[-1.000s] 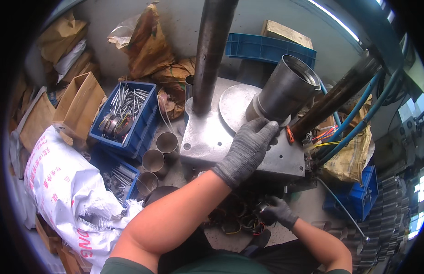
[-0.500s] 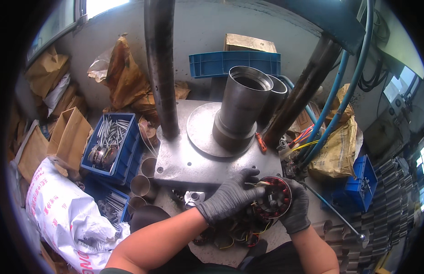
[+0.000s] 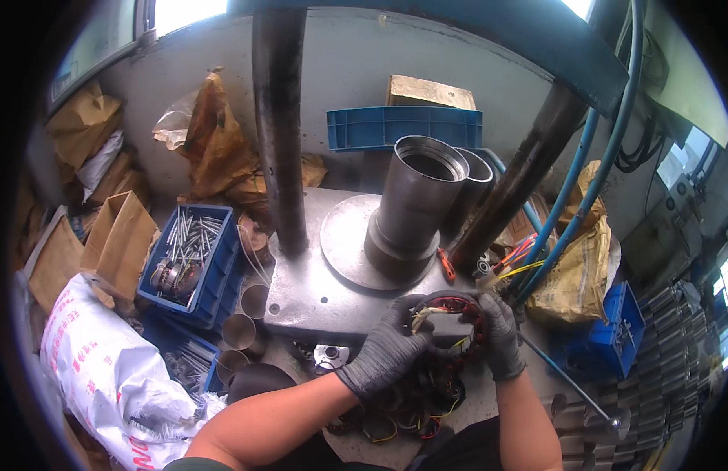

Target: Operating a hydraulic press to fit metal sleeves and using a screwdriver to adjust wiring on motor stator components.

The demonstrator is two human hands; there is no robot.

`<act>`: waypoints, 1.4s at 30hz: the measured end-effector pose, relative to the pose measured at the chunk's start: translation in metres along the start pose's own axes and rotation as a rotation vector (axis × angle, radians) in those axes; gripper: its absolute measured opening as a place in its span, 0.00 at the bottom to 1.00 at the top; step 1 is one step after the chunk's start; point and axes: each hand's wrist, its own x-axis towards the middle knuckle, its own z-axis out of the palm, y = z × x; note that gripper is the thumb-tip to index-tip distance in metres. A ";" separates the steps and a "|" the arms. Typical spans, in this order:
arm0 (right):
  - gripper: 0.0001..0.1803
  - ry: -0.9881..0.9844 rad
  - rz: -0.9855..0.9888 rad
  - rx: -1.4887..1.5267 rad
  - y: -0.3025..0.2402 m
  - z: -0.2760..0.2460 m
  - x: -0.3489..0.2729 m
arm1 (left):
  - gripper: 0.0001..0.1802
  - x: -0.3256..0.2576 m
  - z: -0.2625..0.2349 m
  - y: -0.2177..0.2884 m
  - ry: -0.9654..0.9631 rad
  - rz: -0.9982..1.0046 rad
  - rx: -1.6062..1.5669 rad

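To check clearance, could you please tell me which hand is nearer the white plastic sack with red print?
Left. The left hand is right of the white sack, at a dark ring with red windings; the right hand is farther right, at the ring's right side.

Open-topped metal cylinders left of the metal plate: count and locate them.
3, in a row: back cylinder beside the metal plate; middle cylinder; front cylinder, lowest in the picture. More may be hidden.

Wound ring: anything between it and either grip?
Nothing visible blocks either. The gloved left grip and right grip are on opposite sides of the wound ring. Pale wires bunch on the left grip's side, without visibly keeping it off.
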 end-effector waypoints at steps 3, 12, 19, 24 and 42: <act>0.18 0.160 -0.309 -0.434 0.027 -0.028 0.045 | 0.33 0.005 -0.008 0.008 0.081 0.057 0.060; 0.22 0.098 -0.827 -1.182 0.052 -0.005 0.104 | 0.32 0.012 -0.031 0.014 0.221 0.103 -0.034; 0.17 -0.117 -0.523 -1.156 0.034 0.018 0.074 | 0.32 0.004 -0.040 0.022 0.237 0.136 -0.112; 0.18 -0.266 -0.510 -1.059 0.035 0.016 0.043 | 0.32 0.005 -0.048 0.015 0.212 0.163 0.112; 0.24 0.127 -0.811 -0.112 -0.040 0.007 -0.097 | 0.32 -0.006 -0.023 0.022 0.036 0.056 0.295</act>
